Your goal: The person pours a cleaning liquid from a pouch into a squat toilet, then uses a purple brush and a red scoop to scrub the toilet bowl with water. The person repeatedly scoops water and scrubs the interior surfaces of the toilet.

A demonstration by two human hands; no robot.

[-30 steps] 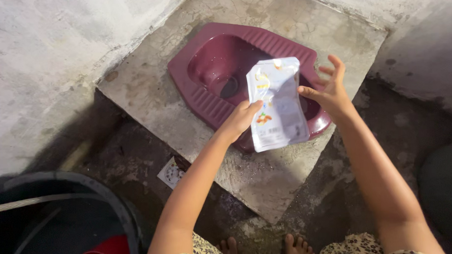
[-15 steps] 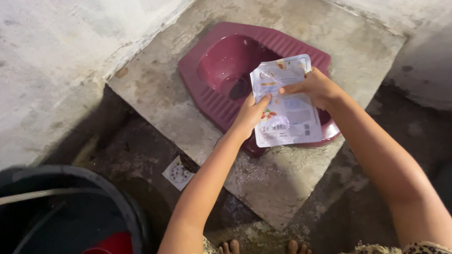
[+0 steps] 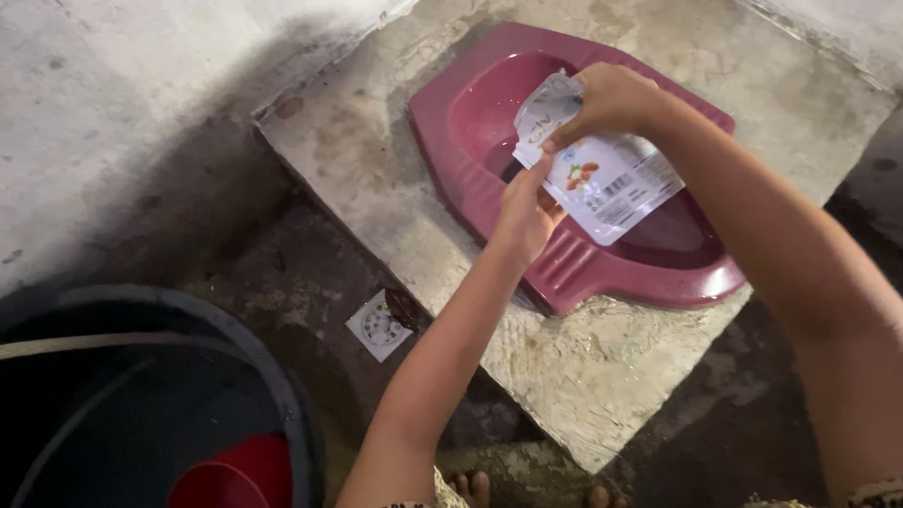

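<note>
Pouch (image 3: pixel 609 178), white plastic, held over a maroon squat toilet pan (image 3: pixel 477 113); right hand (image 3: pixel 611 100) clamped on its top at 12 o'clock, left hand (image 3: pixel 525 213) pinching its edge at 9 o'clock

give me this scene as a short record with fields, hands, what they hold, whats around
left hand: left hand grips the lower left edge of the pouch
right hand: right hand pinches the top of the pouch
held thing: white plastic pouch, top corner bent over
below the hands: maroon squat toilet pan set in a raised concrete slab
floor: small white wrapper on dark wet ground
lower left: dark bucket with a red scoop inside
bottom edge: bare toes
</note>
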